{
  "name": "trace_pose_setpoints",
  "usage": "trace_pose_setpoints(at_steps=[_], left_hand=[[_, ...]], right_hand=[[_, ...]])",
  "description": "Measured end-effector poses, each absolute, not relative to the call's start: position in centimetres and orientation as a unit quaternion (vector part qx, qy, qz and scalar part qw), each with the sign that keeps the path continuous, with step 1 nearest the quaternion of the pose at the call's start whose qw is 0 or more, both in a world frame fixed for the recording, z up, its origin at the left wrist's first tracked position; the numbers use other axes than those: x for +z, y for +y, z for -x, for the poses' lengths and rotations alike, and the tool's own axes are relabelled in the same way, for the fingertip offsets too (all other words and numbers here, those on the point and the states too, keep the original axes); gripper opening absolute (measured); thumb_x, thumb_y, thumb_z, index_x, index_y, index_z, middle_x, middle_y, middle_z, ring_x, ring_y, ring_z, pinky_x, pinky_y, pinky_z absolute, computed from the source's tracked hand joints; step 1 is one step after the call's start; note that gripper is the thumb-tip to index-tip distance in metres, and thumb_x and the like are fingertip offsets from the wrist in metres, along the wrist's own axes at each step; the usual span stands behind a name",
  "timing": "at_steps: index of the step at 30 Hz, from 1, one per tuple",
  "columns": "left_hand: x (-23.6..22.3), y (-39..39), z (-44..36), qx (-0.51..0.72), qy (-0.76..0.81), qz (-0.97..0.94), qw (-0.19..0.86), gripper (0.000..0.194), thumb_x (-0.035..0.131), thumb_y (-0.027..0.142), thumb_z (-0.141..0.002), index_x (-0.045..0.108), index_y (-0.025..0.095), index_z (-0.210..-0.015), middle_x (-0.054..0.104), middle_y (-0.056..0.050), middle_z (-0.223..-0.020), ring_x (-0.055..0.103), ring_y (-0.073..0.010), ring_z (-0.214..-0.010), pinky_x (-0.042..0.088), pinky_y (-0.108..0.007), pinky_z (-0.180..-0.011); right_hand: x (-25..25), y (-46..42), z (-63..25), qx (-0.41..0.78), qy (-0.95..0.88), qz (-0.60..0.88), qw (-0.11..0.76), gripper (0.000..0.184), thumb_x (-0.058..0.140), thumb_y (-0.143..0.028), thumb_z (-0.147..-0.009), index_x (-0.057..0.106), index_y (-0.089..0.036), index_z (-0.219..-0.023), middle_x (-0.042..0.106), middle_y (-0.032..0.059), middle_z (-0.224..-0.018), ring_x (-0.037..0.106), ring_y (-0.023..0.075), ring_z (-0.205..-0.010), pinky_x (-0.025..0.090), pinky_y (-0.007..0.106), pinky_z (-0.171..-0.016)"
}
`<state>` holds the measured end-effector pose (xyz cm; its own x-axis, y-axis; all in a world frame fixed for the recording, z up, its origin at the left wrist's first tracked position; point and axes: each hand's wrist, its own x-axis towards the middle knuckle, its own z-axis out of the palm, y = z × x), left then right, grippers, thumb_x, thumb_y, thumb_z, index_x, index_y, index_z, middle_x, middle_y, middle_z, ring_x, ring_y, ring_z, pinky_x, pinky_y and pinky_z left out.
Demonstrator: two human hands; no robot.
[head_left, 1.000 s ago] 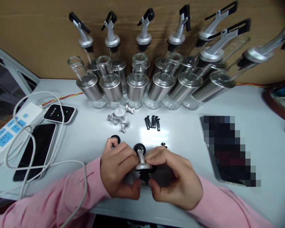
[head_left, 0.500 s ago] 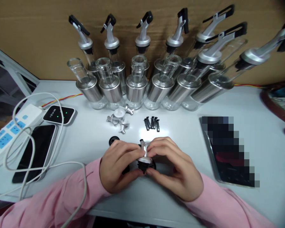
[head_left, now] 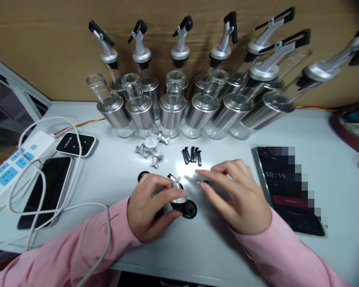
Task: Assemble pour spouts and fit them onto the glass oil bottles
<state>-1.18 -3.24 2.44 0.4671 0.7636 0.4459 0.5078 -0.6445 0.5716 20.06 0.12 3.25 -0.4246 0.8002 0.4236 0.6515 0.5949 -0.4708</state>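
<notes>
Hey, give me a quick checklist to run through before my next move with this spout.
1. Spout in left hand: ok, held between thumb and fingers.
2. Right hand free: ok, thumb and forefinger stand apart.
3. Loose levers in view: ok, grouped in front of the bottles.
4. Lever on the held spout: not ok, none visible there.
5. Stopper fully seated: cannot tell, fingers partly cover it.
6. Left sleeve clear of cable: not ok, the cable runs across it.
</notes>
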Motion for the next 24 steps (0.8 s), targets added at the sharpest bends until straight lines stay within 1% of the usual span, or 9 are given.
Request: trace_pose_setpoints(at_steps=[2,4,7,11,13,15,19,24], left_hand=[[2.5,-3.2,1.1,0.354,0.382,-0.832,0.191,0.024,0.049,0.023,-0.083,0.05,0.017,-0.106,0.045,-0.006,-0.09,0.047,-0.018,-0.084,0.045,-0.033,-0.071],[2.6,-3.2,1.0,0.359,0.384,-0.829,0.189,0.023,0.051,0.019,-0.079,0.05,0.017,-0.103,0.043,-0.005,-0.088,0.047,-0.0174,-0.082,0.045,-0.032,-0.071],[2.5,-3.2,0.9,0.366,0.385,-0.828,0.18,0.026,0.051,0.013,-0.074,0.05,0.018,-0.1,0.042,-0.004,-0.085,0.046,-0.0162,-0.08,0.045,-0.03,-0.07],[2.3,-3.2,1.0,0.366,0.376,-0.833,0.176,0.028,0.049,0.009,-0.068,0.05,0.018,-0.096,0.039,-0.004,-0.084,0.045,-0.0162,-0.079,0.046,-0.03,-0.068],[2.3,-3.3,1.0,0.368,0.377,-0.831,0.177,0.029,0.048,0.008,-0.067,0.05,0.017,-0.094,0.038,-0.004,-0.084,0.044,-0.016,-0.079,0.046,-0.03,-0.068],[2.3,-3.3,1.0,0.367,0.379,-0.83,0.179,0.029,0.048,0.008,-0.066,0.05,0.018,-0.093,0.038,-0.004,-0.084,0.044,-0.0157,-0.078,0.046,-0.029,-0.067],[2.5,-3.3,1.0,0.366,0.377,-0.832,0.177,0.028,0.048,0.007,-0.067,0.051,0.019,-0.093,0.038,-0.004,-0.084,0.045,-0.0157,-0.078,0.047,-0.03,-0.067],[2.4,-3.2,1.0,0.394,0.372,-0.818,0.191,0.027,0.05,0.009,-0.075,0.049,0.018,-0.1,0.042,-0.006,-0.093,0.049,-0.0155,-0.084,0.047,-0.028,-0.07]], right_hand=[[2.6,0.7,-20.7,0.057,-0.835,0.476,0.269,0.025,0.05,-0.029,-0.085,0.065,-0.019,-0.102,0.056,0.0073,-0.077,0.046,0.0203,-0.074,0.036,0.036,-0.066],[2.0,1.1,-21.0,0.032,-0.84,0.491,0.227,0.029,0.049,-0.032,-0.085,0.064,-0.018,-0.105,0.056,0.0084,-0.081,0.045,0.0214,-0.076,0.034,0.035,-0.065],[1.4,1.2,-21.1,0.02,-0.85,0.49,0.194,0.027,0.049,-0.035,-0.085,0.065,-0.019,-0.1,0.056,0.0086,-0.082,0.045,0.022,-0.077,0.032,0.034,-0.063],[1.4,1.4,-21.7,0.013,-0.858,0.482,0.178,0.015,0.051,-0.028,-0.083,0.064,-0.021,-0.082,0.058,0.0068,-0.085,0.047,0.0211,-0.079,0.03,0.033,-0.063],[1.3,1.6,-22.3,0.013,-0.854,0.489,0.178,0.013,0.052,-0.027,-0.082,0.062,-0.022,-0.076,0.06,0.0052,-0.085,0.048,0.0204,-0.079,0.028,0.033,-0.063],[1.2,1.8,-22.7,0.017,-0.843,0.504,0.185,0.013,0.054,-0.03,-0.081,0.061,-0.022,-0.074,0.061,0.0042,-0.084,0.049,0.02,-0.078,0.027,0.032,-0.062],[0.8,2.0,-23.2,0.01,-0.827,0.529,0.191,0.013,0.056,-0.034,-0.08,0.062,-0.022,-0.079,0.061,0.0041,-0.081,0.05,0.0205,-0.077,0.025,0.031,-0.059],[0.5,1.9,-23.2,0.009,-0.834,0.521,0.181,0.013,0.054,-0.03,-0.081,0.062,-0.022,-0.075,0.062,0.0036,-0.079,0.051,0.0195,-0.074,0.026,0.031,-0.059]])
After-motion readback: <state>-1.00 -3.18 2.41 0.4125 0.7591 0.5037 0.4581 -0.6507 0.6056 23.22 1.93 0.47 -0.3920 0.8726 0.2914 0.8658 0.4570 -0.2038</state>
